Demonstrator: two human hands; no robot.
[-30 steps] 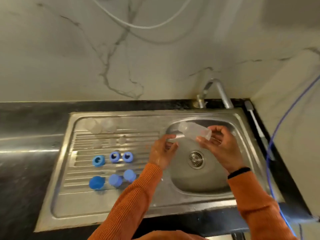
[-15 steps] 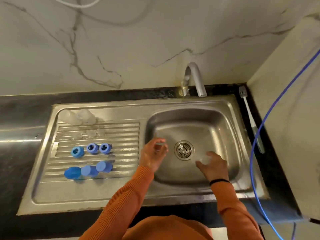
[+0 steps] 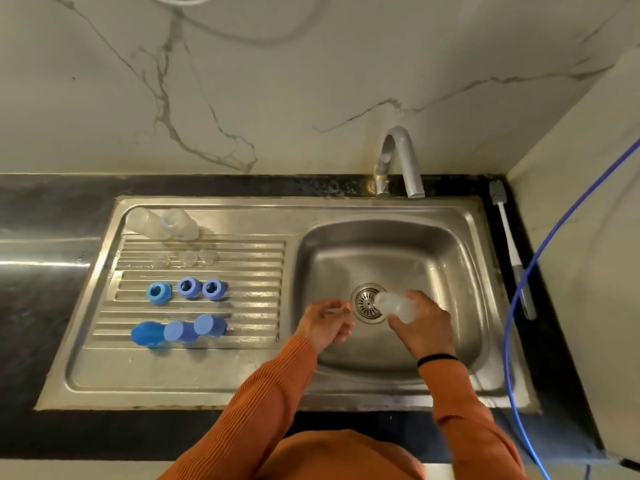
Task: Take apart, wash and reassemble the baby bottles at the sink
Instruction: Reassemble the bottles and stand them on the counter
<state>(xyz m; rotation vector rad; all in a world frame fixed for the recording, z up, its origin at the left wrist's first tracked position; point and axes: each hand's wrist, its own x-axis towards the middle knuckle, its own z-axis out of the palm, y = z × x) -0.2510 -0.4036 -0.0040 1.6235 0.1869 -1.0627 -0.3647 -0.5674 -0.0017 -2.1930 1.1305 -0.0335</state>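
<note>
Head view, the only view available. The clear bottle body (image 3: pixel 394 306) sits in the lower centre-right of the frame, over the sink basin (image 3: pixel 450 258) and just right of the drain (image 3: pixel 367 302), which it partly overlaps. The right hand (image 3: pixel 424 323) grips it: fingers and thumb curl round the right end of the body, so the free end points left, toward the drain and the other hand. Its long axis runs roughly left-right across the frame, slightly tilted, with the left end higher in the frame. The left hand (image 3: pixel 325 323) is just left of the drain, near the bottle's free end but apart from it; its fingers are curled and seem to pinch something small and pale at the fingertips, but what that is cannot be told. Judgement: the left hand is the nearer one to the open end, so any work on that end falls to it, while the right hand steadies. The tap (image 3: pixel 401 161), upper centre-right, shows no water running. On the draining board (image 3: pixel 194 368), left of frame: two more clear bottle bodies (image 3: pixel 162 221) lying at the top, three clear teats (image 3: pixel 187 258) below them, then three blue rings (image 3: pixel 188 289), then three blue caps (image 3: pixel 178 331). A bottle brush (image 3: pixel 509 244) lies along the right edge of the sink, well apart from both hands.
</note>
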